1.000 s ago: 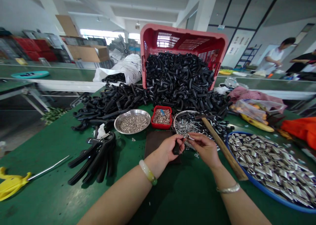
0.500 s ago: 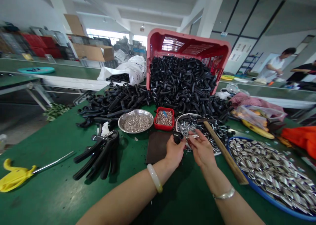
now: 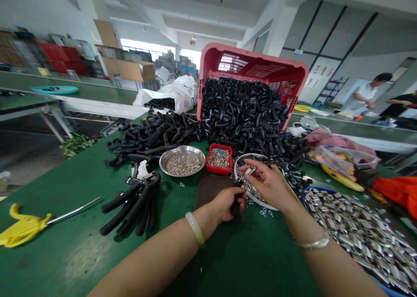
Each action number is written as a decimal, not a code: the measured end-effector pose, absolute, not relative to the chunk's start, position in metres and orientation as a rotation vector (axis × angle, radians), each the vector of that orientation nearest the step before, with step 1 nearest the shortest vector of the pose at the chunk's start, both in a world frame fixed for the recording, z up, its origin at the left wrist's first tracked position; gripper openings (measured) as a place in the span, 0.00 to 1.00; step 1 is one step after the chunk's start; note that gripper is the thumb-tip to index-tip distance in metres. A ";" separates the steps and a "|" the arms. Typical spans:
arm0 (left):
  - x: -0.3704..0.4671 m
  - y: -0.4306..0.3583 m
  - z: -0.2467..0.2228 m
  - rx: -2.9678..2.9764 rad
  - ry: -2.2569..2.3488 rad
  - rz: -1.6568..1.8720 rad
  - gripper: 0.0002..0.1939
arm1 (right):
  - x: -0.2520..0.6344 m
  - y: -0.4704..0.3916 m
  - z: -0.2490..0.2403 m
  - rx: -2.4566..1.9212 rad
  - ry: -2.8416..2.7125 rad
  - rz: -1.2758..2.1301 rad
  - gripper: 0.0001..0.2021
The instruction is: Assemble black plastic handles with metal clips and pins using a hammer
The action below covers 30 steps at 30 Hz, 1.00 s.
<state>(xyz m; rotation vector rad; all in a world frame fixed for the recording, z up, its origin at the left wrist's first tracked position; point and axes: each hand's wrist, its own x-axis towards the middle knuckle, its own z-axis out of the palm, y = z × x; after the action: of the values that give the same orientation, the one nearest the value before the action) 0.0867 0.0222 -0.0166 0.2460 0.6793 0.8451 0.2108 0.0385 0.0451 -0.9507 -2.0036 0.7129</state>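
My left hand (image 3: pixel 227 205) is closed around a black plastic part (image 3: pixel 235 206), mostly hidden by the fingers, over the near right edge of a dark brown pad (image 3: pixel 206 191). To its right and a little higher, my right hand (image 3: pixel 269 183) pinches a small shiny ribbed piece, which looks like a coil spring (image 3: pixel 250 170). Under that hand is a white bowl (image 3: pixel 238 161) of small metal hardware. A hammer's wooden handle (image 3: pixel 284 178) lies partly hidden behind my right hand. Similar ribbed metal pieces fill a blue basin (image 3: pixel 306 191) on the right.
A steel bowl (image 3: pixel 162 168) and a red box (image 3: pixel 208 168) hold small metal pins. Behind them, a tilted red crate (image 3: pixel 254 50) spills black parts. Black handles (image 3: pixel 133 205) and a yellow-handled tool (image 3: pixel 26 229) lie left. Bananas (image 3: pixel 342 178) lie right; co-workers (image 3: pixel 361 95) stand beyond.
My hands have moved apart: the left came down and nearer with the black part, the right rose slightly with the spring. The view shifted slightly.
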 end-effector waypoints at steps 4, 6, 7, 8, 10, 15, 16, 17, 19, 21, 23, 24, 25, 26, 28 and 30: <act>0.083 0.024 -0.016 0.301 0.649 0.726 0.07 | 0.212 0.042 0.038 -0.964 -2.122 0.712 0.17; 0.080 0.024 -0.016 0.341 0.632 0.656 0.08 | 0.212 0.042 0.038 -0.957 -2.173 0.747 0.15; 0.078 0.024 -0.015 0.369 0.628 0.644 0.08 | 0.213 0.043 0.039 -0.962 -2.179 0.788 0.15; 0.077 0.024 -0.014 0.411 0.629 0.651 0.07 | 0.213 0.043 0.040 -0.979 -2.162 0.855 0.14; 0.073 0.023 -0.013 0.548 0.643 0.698 0.06 | 0.213 0.046 0.042 -1.054 -2.058 1.053 0.14; 0.066 0.026 -0.016 0.800 0.639 0.703 0.10 | 0.219 0.064 0.028 -1.271 -1.745 1.417 0.14; 0.064 0.029 -0.018 0.768 0.609 0.685 0.09 | 0.223 0.071 0.024 -1.310 -1.754 1.376 0.14; 0.061 0.032 -0.020 0.708 0.565 0.663 0.09 | 0.227 0.077 0.020 -1.369 -1.826 1.248 0.14; 0.056 0.039 -0.024 0.535 0.466 0.632 0.10 | 0.238 0.090 0.014 -1.499 -2.053 0.817 0.15; 0.052 0.047 -0.029 0.373 0.384 0.640 0.13 | 0.249 0.101 0.010 -1.569 -2.250 0.407 0.15; 0.050 0.054 -0.035 0.259 0.346 0.687 0.14 | 0.257 0.106 0.007 -1.562 -2.386 0.260 0.11; 0.050 0.056 -0.037 0.215 0.337 0.705 0.15 | 0.259 0.107 0.004 -1.540 -2.435 0.259 0.09; 0.050 0.058 -0.040 0.179 0.331 0.712 0.15 | 0.259 0.107 0.002 -1.519 -2.486 0.240 0.09; 0.050 0.059 -0.042 0.150 0.325 0.712 0.15 | 0.258 0.106 -0.001 -1.502 -2.527 0.216 0.09; 0.051 0.059 -0.044 0.116 0.316 0.704 0.13 | 0.254 0.104 -0.007 -1.494 -2.567 0.152 0.09; 0.052 0.059 -0.045 0.106 0.307 0.701 0.12 | 0.251 0.104 -0.010 -1.510 -2.568 0.085 0.09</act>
<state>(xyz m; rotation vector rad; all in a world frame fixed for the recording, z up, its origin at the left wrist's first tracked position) 0.0523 0.0586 -0.0447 0.1056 0.3071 0.7013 0.2509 0.1039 -0.0100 -1.5099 -2.5684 0.0850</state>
